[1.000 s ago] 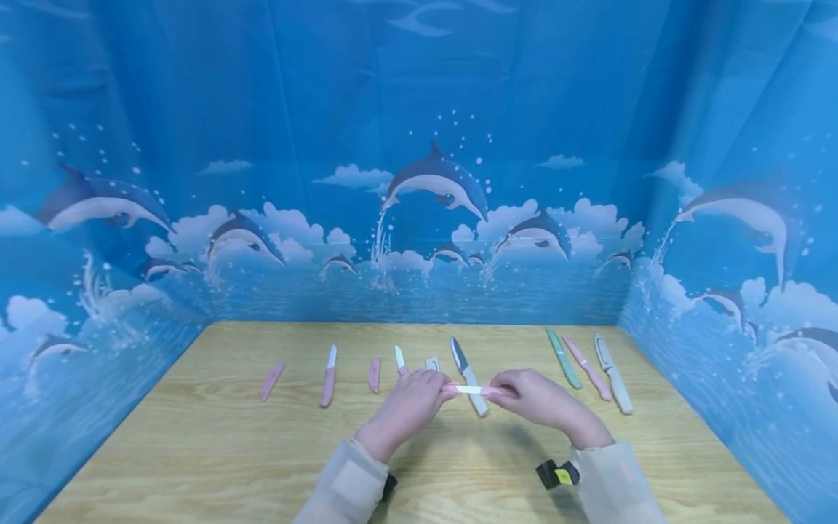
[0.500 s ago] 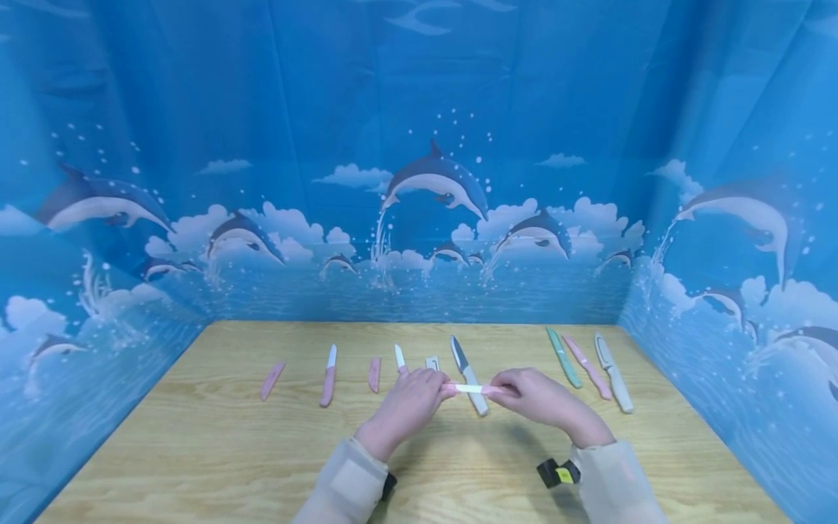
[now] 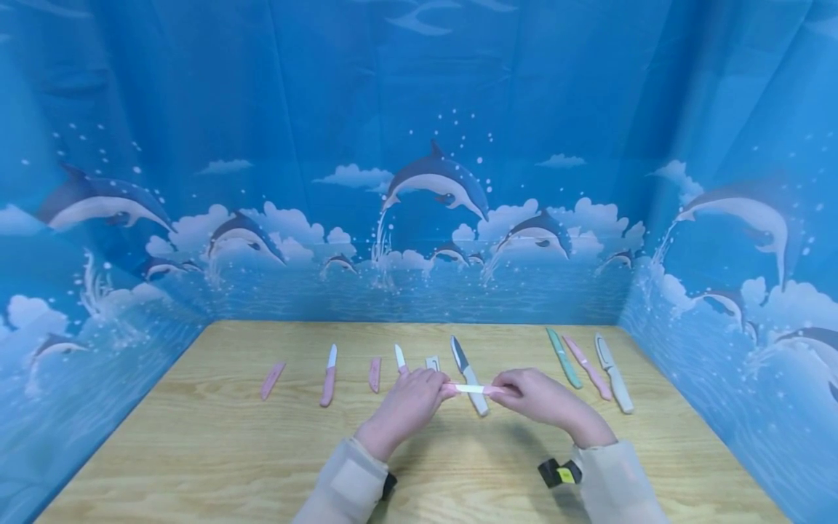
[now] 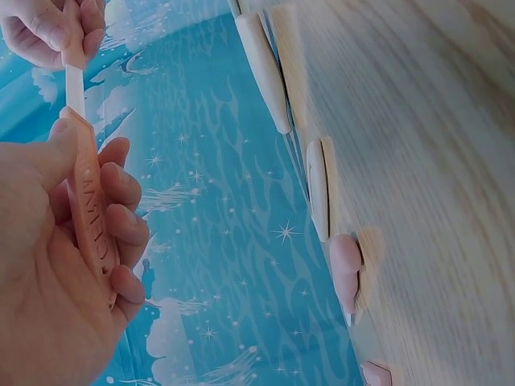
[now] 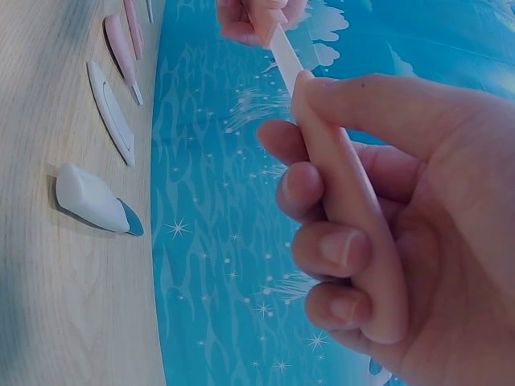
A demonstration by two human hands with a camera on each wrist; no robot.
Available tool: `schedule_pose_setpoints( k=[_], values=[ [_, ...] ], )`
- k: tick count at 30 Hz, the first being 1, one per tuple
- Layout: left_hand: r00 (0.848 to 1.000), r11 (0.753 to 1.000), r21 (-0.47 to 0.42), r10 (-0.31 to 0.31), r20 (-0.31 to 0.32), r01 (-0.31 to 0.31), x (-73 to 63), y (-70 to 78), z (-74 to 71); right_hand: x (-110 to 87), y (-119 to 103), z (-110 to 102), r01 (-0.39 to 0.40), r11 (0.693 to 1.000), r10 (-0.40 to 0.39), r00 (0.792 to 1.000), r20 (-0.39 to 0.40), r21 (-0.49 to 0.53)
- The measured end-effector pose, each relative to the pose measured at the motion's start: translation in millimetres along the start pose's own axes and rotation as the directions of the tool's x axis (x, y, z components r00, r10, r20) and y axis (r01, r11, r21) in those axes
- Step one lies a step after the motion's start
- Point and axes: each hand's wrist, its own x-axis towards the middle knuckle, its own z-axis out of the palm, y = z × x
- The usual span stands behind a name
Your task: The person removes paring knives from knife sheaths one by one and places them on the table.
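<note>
Both hands are raised over the middle of the table, gripping one pink knife between them. The right hand (image 3: 533, 397) has its fingers wrapped around the smooth handle (image 5: 354, 217), thumb along the top. In the left wrist view the left hand (image 4: 64, 233) holds a pink blade sheath (image 4: 90, 197) with raised lettering, its thumb near the mouth. A short stretch of white blade (image 3: 469, 389) shows between the two, its tip hidden in the sheath. Beneath them lies a larger knife (image 3: 468, 375) with a pale handle and dark blade.
Left of the hands lie two pink sheaths, one far (image 3: 272, 380) and one near (image 3: 374, 375), and two pink knives (image 3: 329, 378) (image 3: 400, 358). A pale sheath (image 3: 432, 364) lies behind the left hand. At right are green (image 3: 564, 358), pink (image 3: 586, 368) and pale (image 3: 614, 375) sheathed knives.
</note>
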Motion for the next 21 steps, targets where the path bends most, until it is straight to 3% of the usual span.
schedule_pose_setpoints(
  k=[21],
  values=[
    [1.000,1.000,0.002,-0.011,0.004,0.011,0.1,0.7,-0.4,-1.2,-0.2,-1.6,0.003,1.000,-0.003,1.000,-0.005,-0.006]
  ],
)
